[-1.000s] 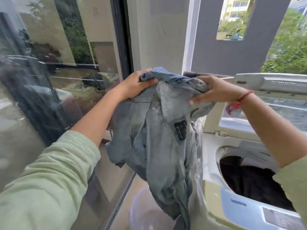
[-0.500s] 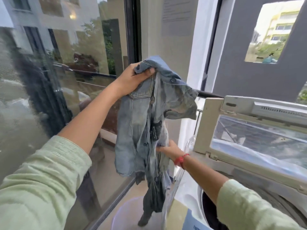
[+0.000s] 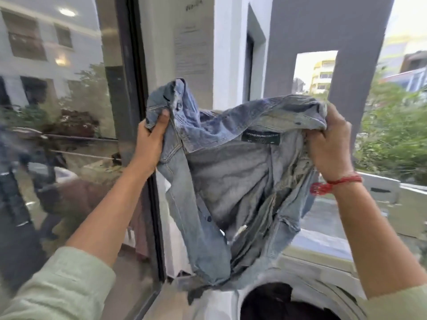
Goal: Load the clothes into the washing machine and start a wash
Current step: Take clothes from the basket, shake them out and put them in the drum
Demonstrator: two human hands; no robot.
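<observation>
A faded blue denim garment hangs spread open in front of me, a dark label showing inside its collar. My left hand grips its upper left edge. My right hand, a red thread at the wrist, grips its upper right edge. The cloth's lower end dangles just above the white top-loading washing machine. Dark clothes lie in the drum opening at the bottom of the view. The machine's raised lid stands behind my right wrist.
A large glass door with a dark frame runs along the left, close to my left arm. A grey wall with an opening stands behind the machine. Green bushes fill the right background.
My right hand has come up from the garment's middle and taken hold of its upper right edge. The denim is now stretched open between both hands and sits over the drum.
</observation>
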